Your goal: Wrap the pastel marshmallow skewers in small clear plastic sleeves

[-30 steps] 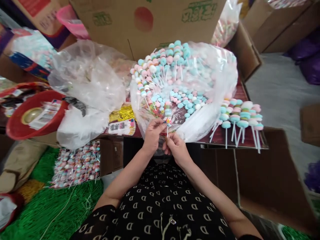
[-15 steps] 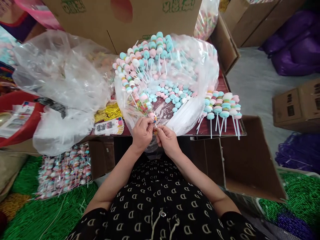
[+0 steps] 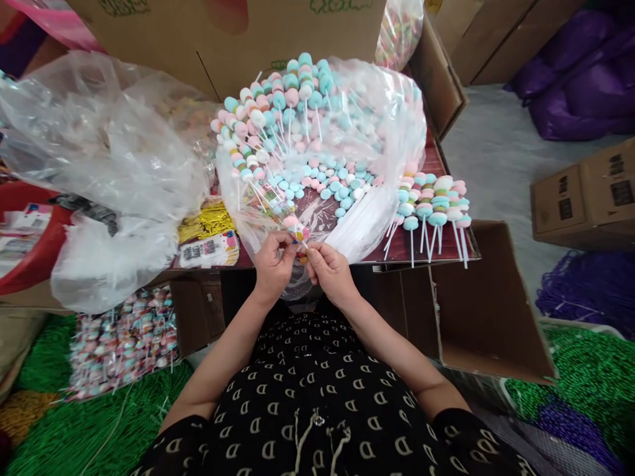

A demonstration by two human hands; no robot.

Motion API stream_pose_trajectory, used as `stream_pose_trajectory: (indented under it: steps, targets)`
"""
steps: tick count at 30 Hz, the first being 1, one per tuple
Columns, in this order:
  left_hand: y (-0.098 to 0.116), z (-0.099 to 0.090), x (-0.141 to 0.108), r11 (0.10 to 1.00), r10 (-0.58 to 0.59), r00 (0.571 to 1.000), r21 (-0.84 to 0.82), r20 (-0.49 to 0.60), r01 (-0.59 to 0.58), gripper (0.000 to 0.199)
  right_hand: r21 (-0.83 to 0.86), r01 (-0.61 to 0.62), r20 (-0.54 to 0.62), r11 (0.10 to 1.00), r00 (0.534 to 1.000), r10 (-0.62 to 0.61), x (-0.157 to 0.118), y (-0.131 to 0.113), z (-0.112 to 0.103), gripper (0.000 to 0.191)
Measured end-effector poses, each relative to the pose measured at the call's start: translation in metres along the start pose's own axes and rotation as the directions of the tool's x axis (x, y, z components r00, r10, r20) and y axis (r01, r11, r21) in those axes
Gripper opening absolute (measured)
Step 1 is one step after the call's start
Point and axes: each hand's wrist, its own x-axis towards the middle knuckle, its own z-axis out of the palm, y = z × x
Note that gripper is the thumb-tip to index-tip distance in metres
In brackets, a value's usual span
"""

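Pinching close to the candies, my left fingers (image 3: 286, 243) and right fingers (image 3: 317, 251) grip one pastel candy skewer (image 3: 296, 231).

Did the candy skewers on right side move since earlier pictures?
No. The candy skewers lie in the same place on the dark red tabletop; only the view shifted.

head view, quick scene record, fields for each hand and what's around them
left hand: pinches a candy stick
right hand: fingertips on the same candy stick, at its lower stem
ahead: clear plastic bag heaped with more candy sticks
right of bag: row of candy sticks lying on a dark red board
left side: red basin
lower right: green tinsel
far right: cardboard box, purple bags
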Motion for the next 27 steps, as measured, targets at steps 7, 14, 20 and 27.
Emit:
stream_pose_trajectory:
  steps: [7,14,20,27]
  targets:
    - [0.019,0.007,0.015,0.751,-0.323,0.939,-0.571,0.122,0.332,0.032,-0.256,0.186,0.008,0.949,0.982,-0.191,-0.001,0.008,-0.007,0.027]
    - [0.027,0.004,0.027,0.609,-0.48,0.87,-0.671,0.113,0.423,0.016,-0.276,0.211,0.031,0.938,0.977,-0.21,-0.003,-0.003,-0.016,0.032]
    - [0.024,0.01,0.02,0.544,-0.549,0.816,-0.662,0.183,0.515,0.026,-0.333,0.392,0.086,0.858,0.919,-0.386,0.001,-0.006,-0.013,0.016]
    - [0.026,0.015,0.016,0.498,-0.625,0.743,-0.611,0.24,0.616,0.029,-0.544,0.633,0.216,0.55,0.739,-0.637,0.009,-0.001,-0.01,0.019]
